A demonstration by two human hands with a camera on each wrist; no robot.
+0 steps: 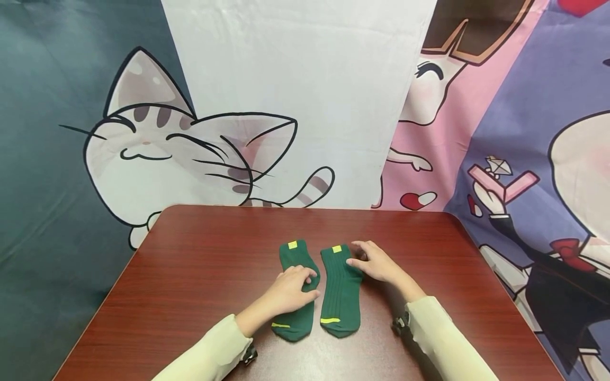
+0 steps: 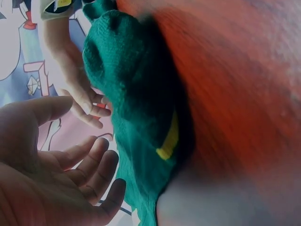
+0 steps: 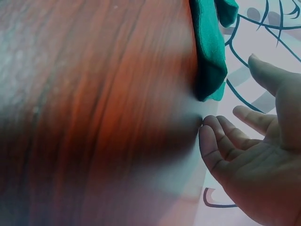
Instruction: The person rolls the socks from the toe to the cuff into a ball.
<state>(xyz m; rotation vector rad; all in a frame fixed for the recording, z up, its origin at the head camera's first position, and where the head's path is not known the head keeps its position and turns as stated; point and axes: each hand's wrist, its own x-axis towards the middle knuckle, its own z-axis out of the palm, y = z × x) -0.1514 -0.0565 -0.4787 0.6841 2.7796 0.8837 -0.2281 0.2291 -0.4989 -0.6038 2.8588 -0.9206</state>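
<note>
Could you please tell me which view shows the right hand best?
The right wrist view: the right hand appears largest there, palm side showing. The head view shows it smaller, from above; the left wrist view, beyond a green sock.

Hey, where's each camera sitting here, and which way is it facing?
Head: on the person's head, facing forward and down at the left sock, right sock and table; left hand and right hand show.
Left wrist: worn there, looking past the left hand at a green sock; the right hand shows beyond.
Right wrist: worn there, looking across the table past the right hand.
Shared: head and left wrist views both show both hands.
</note>
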